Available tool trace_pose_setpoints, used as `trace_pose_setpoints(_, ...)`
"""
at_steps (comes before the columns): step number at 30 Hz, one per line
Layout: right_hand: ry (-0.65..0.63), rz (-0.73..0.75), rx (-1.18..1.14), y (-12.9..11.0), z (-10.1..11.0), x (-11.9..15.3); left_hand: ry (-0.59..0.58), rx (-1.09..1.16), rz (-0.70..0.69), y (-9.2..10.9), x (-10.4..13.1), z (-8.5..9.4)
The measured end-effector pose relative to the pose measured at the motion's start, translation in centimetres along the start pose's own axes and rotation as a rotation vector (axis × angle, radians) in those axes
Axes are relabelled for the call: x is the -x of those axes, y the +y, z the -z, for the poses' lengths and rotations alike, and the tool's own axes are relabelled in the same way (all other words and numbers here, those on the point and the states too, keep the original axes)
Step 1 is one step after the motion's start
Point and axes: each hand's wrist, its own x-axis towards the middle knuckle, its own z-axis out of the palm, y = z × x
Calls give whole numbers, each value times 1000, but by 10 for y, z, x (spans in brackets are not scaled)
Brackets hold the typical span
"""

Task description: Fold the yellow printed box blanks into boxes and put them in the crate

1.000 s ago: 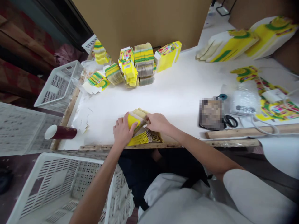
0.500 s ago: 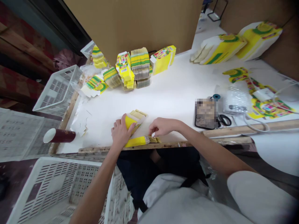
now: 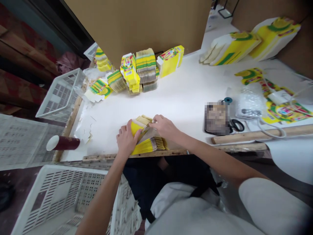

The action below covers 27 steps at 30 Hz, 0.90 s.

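My left hand (image 3: 127, 137) is wrapped round the left end of a bundle of yellow folded cartons (image 3: 140, 126) on the white table, thumb on the near side. At the bundle's right end, my right hand (image 3: 163, 125) has its fingers pinched together by the pale carton flaps. A tiny white thing shows at its fingertips, too small to name. Between my forearms, a fanned row of yellow cartons (image 3: 149, 145) lies along the table's front edge.
Stacks of yellow-green cartons (image 3: 146, 67) stand at the back against a brown board (image 3: 146, 26). A maroon cup (image 3: 64, 143) lies at the left edge. On the right are a phone (image 3: 216, 119), black scissors (image 3: 236, 125) and a bubble-wrapped item (image 3: 249, 103). White crates (image 3: 61, 94) stand left.
My right hand has moved up and slightly left, from the front row to the flaps of the held bundle. The front row now looks thicker and more fanned. My left hand has stayed in place.
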Motion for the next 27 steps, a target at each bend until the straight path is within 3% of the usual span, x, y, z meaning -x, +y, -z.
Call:
trace_pose_setpoints(8, -38, 15, 27, -1, -6, -20, -4, -2, -1, -1, 1, -1)
trace_pose_setpoints(22, -177, -300, -133, -22, -11, -40, 10, -41, -38, -2, 1, -5)
trace_pose_setpoints(27, -280, -323, -283, -36, -7, -41, -3, -42, -36, -3, 0, -5)
